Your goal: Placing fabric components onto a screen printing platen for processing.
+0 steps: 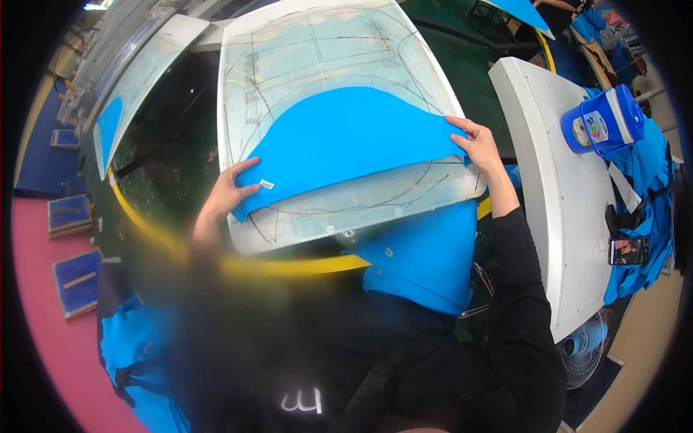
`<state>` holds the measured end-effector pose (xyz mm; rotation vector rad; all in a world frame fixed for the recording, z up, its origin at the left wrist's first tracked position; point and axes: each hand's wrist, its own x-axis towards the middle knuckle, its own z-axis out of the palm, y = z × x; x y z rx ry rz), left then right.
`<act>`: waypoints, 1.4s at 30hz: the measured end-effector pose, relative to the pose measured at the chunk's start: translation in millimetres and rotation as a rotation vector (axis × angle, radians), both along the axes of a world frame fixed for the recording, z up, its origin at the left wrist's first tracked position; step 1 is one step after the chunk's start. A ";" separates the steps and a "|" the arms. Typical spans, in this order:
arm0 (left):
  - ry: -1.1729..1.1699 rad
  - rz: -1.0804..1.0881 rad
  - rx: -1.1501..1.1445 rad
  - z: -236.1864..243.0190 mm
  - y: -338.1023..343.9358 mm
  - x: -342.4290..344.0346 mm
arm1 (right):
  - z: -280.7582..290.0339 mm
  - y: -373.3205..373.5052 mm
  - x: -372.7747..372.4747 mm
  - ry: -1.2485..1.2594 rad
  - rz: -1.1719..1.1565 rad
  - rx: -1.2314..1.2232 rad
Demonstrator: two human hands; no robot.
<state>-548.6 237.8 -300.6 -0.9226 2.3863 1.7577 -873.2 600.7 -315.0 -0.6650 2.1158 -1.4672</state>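
A bright blue cut fabric panel [354, 141], with a curved far edge, lies over the lower half of a pale board [310, 54] marked with drawn lines. My left hand [225, 193] pinches the panel's left corner between thumb and fingers, beside a small white label [266, 185]. At the opposite corner, my right hand [479, 149] has its thumb and fingers closed on the fabric. Between the two hands the panel looks smooth. More blue fabric [426, 252] hangs below the board's near edge, close to my body.
A yellow band [296, 265] curves in front of me. To the right, a white surface [541, 180] carries a blue bucket [599, 126], a phone [629, 251] and heaped blue fabric; a fan [581, 350] stands below. Another board [148, 68] is at left. Blue frames [76, 283] lie on the pink floor.
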 end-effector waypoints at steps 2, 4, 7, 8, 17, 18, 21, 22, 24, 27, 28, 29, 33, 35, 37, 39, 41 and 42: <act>-0.013 -0.033 -0.062 0.0 3.2 1.4 | -1.3 4.6 2.5 -0.005 0.000 0.005; -0.016 -0.026 -0.062 -1.0 4.0 3.7 | -1.4 6.2 5.7 0.004 -0.005 0.003; -0.009 -0.029 -0.079 -4.8 3.3 7.3 | -1.9 8.4 8.5 0.045 0.000 0.013; 0.001 -0.042 -0.094 -5.9 3.3 8.0 | -2.8 9.9 8.6 0.077 0.007 0.029; -0.005 -0.049 -0.220 -7.4 10.3 8.9 | -13.1 15.2 9.6 0.080 0.032 0.005; -0.005 -0.049 -0.220 -8.7 9.8 9.5 | -13.7 15.3 10.2 0.080 0.032 0.005; -0.017 -0.076 -0.302 -4.9 12.1 8.0 | -11.3 13.6 15.5 0.255 0.032 0.112; -0.025 -0.098 -0.387 -3.6 13.4 7.3 | -10.9 13.6 17.5 0.333 0.032 0.154; -0.033 -0.122 -0.469 -4.9 15.5 6.2 | -9.6 12.5 21.0 0.411 0.030 0.199; -0.017 -0.117 -0.522 -6.1 20.6 5.2 | -8.6 12.2 24.7 0.469 0.034 0.212; -0.033 -0.109 -0.555 -4.5 24.7 3.8 | -10.4 12.0 24.5 0.507 0.032 0.220; -0.049 -0.101 -0.589 -3.7 27.3 2.7 | -11.4 12.1 24.5 0.544 0.030 0.227; -0.065 -0.118 -0.649 -7.2 28.7 5.8 | -9.1 10.2 30.0 0.571 0.029 0.250; -0.023 -0.108 -0.655 -6.3 28.7 10.1 | -11.1 12.9 30.8 0.661 0.026 0.290; -0.084 -0.147 -0.683 -1.5 20.6 26.0 | -15.6 23.1 27.3 0.709 -0.005 0.328; -0.273 -0.192 -0.775 1.2 12.2 43.0 | -21.7 43.4 21.1 0.822 -0.113 0.493; -0.352 -0.071 -0.930 -7.9 24.0 43.0 | -13.9 32.2 33.6 0.913 -0.183 0.540; -0.434 0.061 -1.085 -14.5 31.7 41.0 | -10.9 20.9 44.2 1.004 -0.249 0.581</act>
